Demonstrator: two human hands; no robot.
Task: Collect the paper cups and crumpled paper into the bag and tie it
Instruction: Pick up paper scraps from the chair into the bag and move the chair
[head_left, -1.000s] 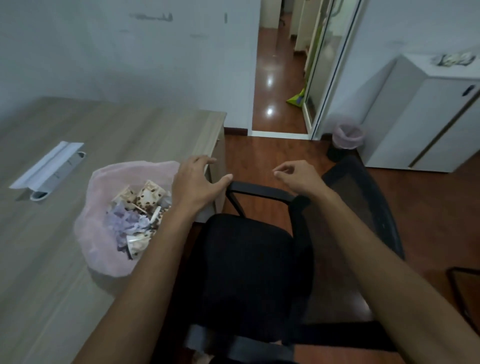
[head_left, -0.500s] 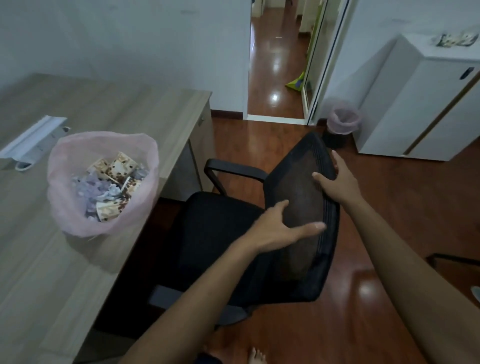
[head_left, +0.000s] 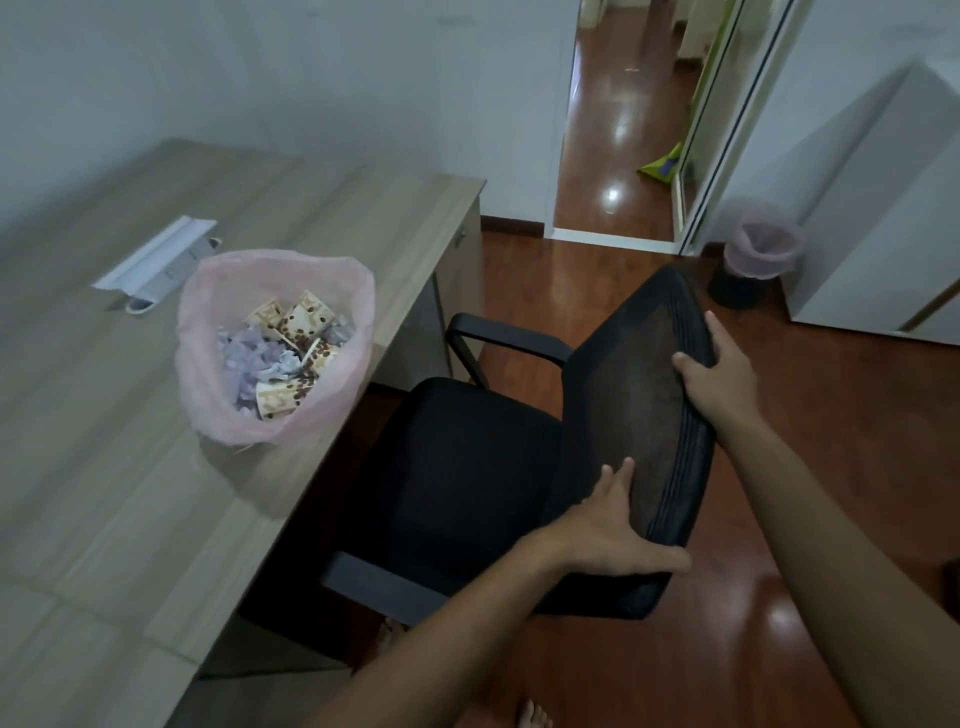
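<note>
An open pink plastic bag (head_left: 332, 400) stands on the wooden desk (head_left: 104, 493), far from both hands. Inside it lie brown-patterned paper cups (head_left: 304, 319) and pale crumpled paper (head_left: 252, 358). Both my hands are on the black mesh chair backrest (head_left: 654, 415) to the right of the desk. My right hand (head_left: 722, 376) grips the backrest's upper rim, thumb on the front. My left hand (head_left: 615, 530) presses against its lower side edge with straight fingers and a spread thumb.
A white folded stand (head_left: 156, 260) lies on the desk behind the bag. The chair seat (head_left: 457, 467) sits by the desk edge. A black bin with a pink liner (head_left: 753, 260) and a white cabinet (head_left: 883, 234) stand at the right. My bare foot (head_left: 532, 717) shows below.
My left hand left the bag's side and came onto the chair backrest. My right hand took the backrest's top rim. The chair has swung away from the desk.
</note>
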